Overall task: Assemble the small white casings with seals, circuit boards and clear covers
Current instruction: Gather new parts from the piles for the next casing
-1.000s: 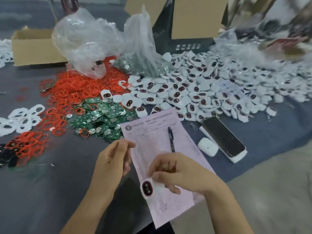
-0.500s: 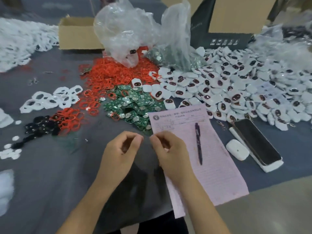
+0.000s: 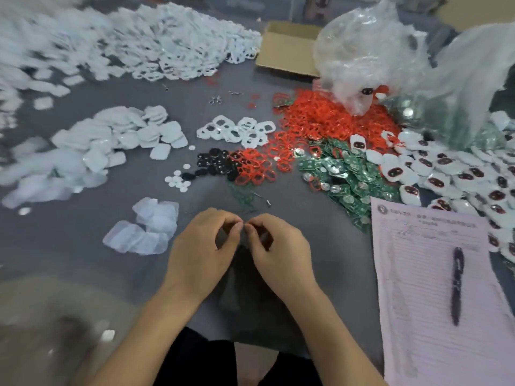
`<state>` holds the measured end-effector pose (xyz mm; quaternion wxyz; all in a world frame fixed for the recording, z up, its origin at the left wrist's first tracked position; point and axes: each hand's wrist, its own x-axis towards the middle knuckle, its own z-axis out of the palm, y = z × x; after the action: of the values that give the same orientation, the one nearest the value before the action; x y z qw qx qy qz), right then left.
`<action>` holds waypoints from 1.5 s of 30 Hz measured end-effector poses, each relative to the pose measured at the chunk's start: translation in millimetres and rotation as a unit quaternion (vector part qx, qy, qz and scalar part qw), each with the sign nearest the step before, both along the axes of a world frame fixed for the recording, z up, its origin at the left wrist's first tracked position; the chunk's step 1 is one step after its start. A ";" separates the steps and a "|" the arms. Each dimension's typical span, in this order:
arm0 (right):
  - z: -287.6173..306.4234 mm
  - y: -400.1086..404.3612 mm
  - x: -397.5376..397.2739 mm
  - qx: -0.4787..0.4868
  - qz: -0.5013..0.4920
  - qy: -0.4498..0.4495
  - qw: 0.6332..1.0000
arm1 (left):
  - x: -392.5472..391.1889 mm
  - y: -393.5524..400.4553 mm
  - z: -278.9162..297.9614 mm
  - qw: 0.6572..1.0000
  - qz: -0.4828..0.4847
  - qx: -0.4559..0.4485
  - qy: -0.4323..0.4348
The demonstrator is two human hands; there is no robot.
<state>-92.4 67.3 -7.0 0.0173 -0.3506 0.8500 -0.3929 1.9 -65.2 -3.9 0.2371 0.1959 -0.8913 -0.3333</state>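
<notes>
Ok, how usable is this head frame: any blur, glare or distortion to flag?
Head view: motion smear blurs the white casing heap at far left; wide-angle bending at the edges; glare on the plastic bags; both hands, left hand and right hand, are fairly sharp, but whatever the fingers pinch is unreadable.

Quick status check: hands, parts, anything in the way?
Left hand and right hand fingertips together, curled; held thing too small to tell. Green circuit boards and red seals piled ahead. Nothing between hands and piles.

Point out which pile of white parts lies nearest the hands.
The small pile of clear-white covers, just beside the left hand; the other white piles lie farther up the table.
</notes>
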 end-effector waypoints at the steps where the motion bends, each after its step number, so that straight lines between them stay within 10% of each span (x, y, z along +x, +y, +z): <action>1: 0.1 -6.5 2.9 0.005 0.012 0.014 1.000 | 5.9 -4.7 -0.6 1.000 0.015 -0.004 0.001; 16: -8.5 -98.2 18.1 0.002 0.111 0.068 0.991 | 83.5 -64.3 -6.6 0.964 0.261 -0.053 0.008; 35: -11.0 -107.3 9.6 -0.018 0.138 -0.049 0.989 | 38.4 -120.1 8.9 0.990 0.134 -0.006 0.038; 45: -3.0 -111.6 7.7 -0.071 0.161 -0.061 0.983 | -64.7 -200.7 20.4 0.977 0.117 -0.080 -0.160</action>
<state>-84.7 -44.2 -10.0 0.1071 -0.4582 0.7497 -0.4653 -62.8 -265.8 16.5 0.1433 0.3299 -0.9124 -0.1953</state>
